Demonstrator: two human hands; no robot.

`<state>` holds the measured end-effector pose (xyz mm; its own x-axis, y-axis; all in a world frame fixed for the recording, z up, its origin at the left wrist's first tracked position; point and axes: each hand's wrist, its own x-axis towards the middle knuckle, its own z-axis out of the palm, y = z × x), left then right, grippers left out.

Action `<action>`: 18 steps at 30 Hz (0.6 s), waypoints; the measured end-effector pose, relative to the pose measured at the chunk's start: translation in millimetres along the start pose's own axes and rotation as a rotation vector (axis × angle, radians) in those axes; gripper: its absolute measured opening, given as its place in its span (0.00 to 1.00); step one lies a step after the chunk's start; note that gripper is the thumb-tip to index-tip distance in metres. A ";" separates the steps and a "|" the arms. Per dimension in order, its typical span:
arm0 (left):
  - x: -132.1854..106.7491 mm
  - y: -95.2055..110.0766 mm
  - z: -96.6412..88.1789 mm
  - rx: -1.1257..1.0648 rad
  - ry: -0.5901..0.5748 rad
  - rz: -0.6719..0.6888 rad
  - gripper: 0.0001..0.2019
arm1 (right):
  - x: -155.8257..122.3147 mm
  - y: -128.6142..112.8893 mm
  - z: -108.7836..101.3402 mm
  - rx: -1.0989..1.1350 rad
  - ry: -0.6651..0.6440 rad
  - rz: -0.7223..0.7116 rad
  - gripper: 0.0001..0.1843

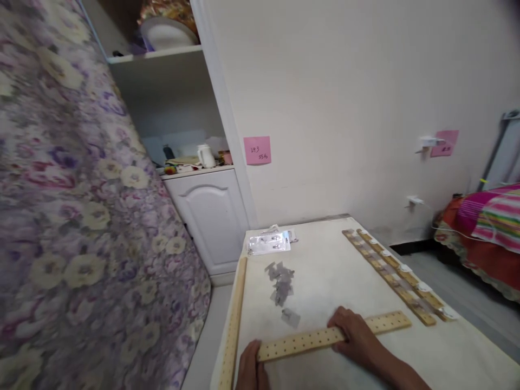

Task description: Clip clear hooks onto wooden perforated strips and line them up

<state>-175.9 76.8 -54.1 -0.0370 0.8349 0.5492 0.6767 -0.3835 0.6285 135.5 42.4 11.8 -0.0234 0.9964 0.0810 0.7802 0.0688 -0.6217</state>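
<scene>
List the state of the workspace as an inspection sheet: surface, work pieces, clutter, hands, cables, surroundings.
Surface: white-covered table, flat.
Job's things: perforated wooden strip near the front edge; second strip along the left edge; two clipped strips side by side on the right.
Clutter: pile of small clear bags; clear packet behind it.
Hands: left hand at the perforated strip's left end, right hand laid over its middle; grip unclear.
Cables: thin white lead from a wall plug toward the bed.
Surroundings: floral fabric left, white cabinet, pink notes on the wall, bed right.
</scene>
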 end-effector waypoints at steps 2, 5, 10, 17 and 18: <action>-2.4 -2.7 1.6 -0.012 0.001 -0.004 0.16 | -0.1 0.7 1.6 0.006 0.007 -0.014 0.14; -5.0 -2.4 3.7 -0.046 0.039 -0.023 0.16 | 0.1 1.2 2.9 0.021 0.012 -0.026 0.13; -6.2 9.0 5.2 -0.106 0.074 -0.061 0.16 | 0.5 1.5 3.9 0.017 -0.004 -0.011 0.11; -5.3 16.0 -2.7 -0.137 0.086 -0.079 0.16 | 0.6 -1.0 3.6 0.005 -0.014 -0.011 0.12; -4.7 15.2 -4.8 -0.125 0.055 -0.068 0.16 | 0.3 -0.9 3.6 0.003 -0.014 -0.011 0.12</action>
<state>-169.0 65.2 -44.5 -0.1220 0.8389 0.5305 0.5742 -0.3763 0.7271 132.6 42.8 9.6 -0.0407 0.9962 0.0770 0.7780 0.0799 -0.6231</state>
